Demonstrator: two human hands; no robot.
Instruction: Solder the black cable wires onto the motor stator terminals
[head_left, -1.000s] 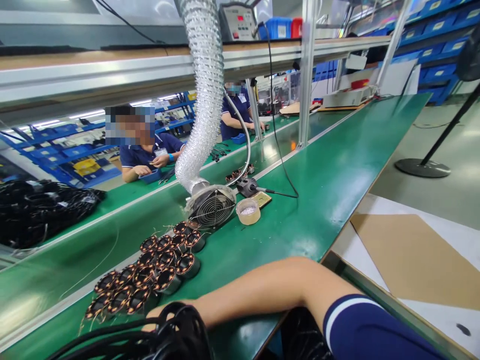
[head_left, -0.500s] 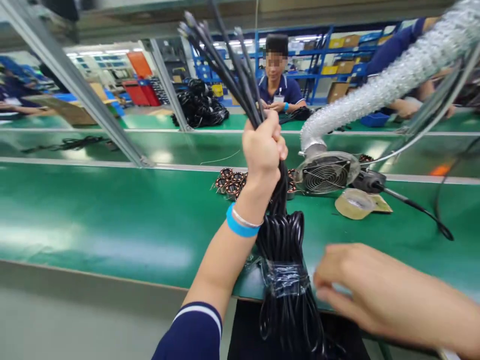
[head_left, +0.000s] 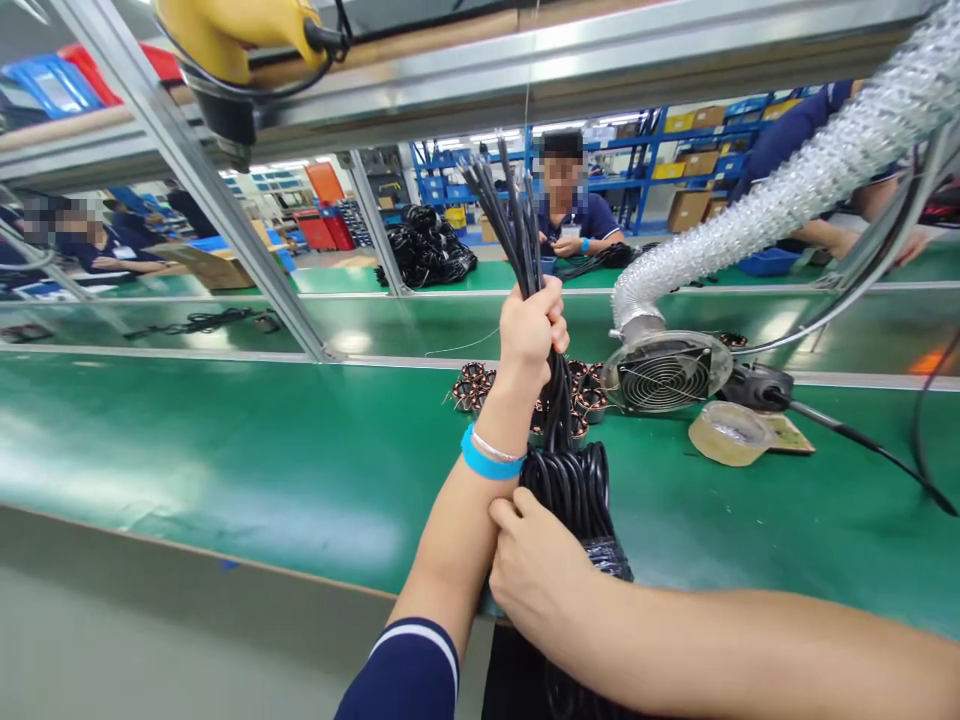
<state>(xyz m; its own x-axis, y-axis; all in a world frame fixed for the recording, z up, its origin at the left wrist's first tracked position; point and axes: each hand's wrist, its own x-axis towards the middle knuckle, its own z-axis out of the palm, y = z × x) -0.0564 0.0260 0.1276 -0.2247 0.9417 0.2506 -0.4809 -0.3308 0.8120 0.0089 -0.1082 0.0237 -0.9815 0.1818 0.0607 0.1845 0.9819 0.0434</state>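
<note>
My left hand (head_left: pixel 529 325) is closed around the upper part of a bundle of black cables (head_left: pixel 574 487) and holds it upright, the cut ends fanning out above my fist. Below, the cables are folded into thick loops, bound with clear plastic wrap (head_left: pixel 609 557). Across the front of these loops lies my right hand (head_left: pixel 538 565), its fingers curled in beside my left forearm. Whatever those fingers grip is hidden. The lower end of the bundle hangs over the bench edge, partly behind my right arm.
Copper-wound ring coils (head_left: pixel 589 400) sit behind the bundle on the green bench (head_left: pixel 225 450). To the right are a fan (head_left: pixel 666 372) with a silver duct (head_left: pixel 757 200), a soldering iron (head_left: pixel 757 388) and a tape roll (head_left: pixel 731 432). A yellow heat gun (head_left: pixel 240 40) hangs upper left. A co-worker (head_left: pixel 577 215) sits opposite.
My right hand has moved left from beside the bundle to across its front, and its fingers have curled in. My left hand keeps its hold. The view has tilted upward.
</note>
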